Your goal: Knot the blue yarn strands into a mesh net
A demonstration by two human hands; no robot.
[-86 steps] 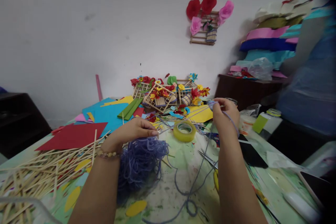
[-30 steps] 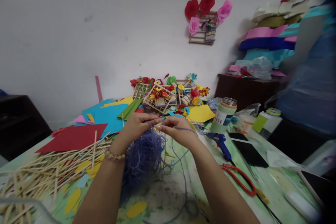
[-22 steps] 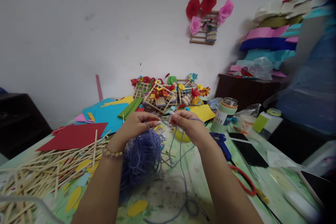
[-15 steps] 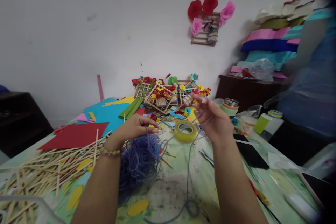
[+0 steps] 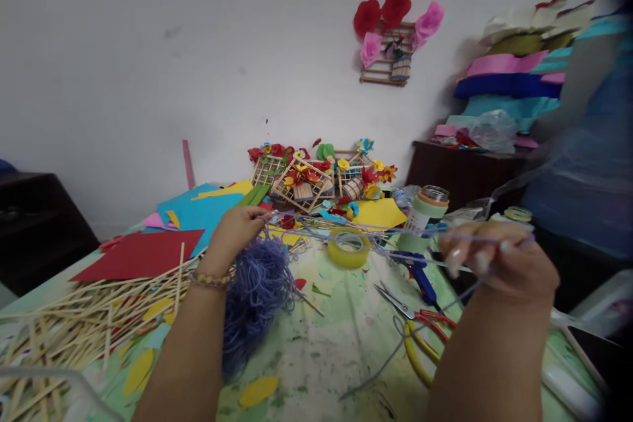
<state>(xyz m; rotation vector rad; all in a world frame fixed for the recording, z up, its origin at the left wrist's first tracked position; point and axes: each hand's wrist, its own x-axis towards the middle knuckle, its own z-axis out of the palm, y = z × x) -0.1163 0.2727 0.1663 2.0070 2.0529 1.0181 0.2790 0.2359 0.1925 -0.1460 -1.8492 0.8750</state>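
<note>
We pinch a purple strand point(image 5: 420, 231) in our left hand point(image 5: 236, 232), cannot tell whether our blurred, curled right hand point(image 5: 504, 260) pinches it, and judge one length drawn out, the bulk remaining in the yarn bundle point(image 5: 260, 293) below our left fingers point(image 5: 254, 212).

the right hand point(image 5: 499, 257) is blurred; the left forearm point(image 5: 185, 343), cut off below, partly hides purple yarn point(image 5: 260, 283).

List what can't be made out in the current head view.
All in the head view:
Right hand: motion blur; exact finger grip unclear.
Purple yarn bundle: left side behind the left forearm.
Red scissor handles: partly behind the right forearm.
Green jar: label print too small.
Dark-screened device: right end lost in the dark picture edge.
</note>
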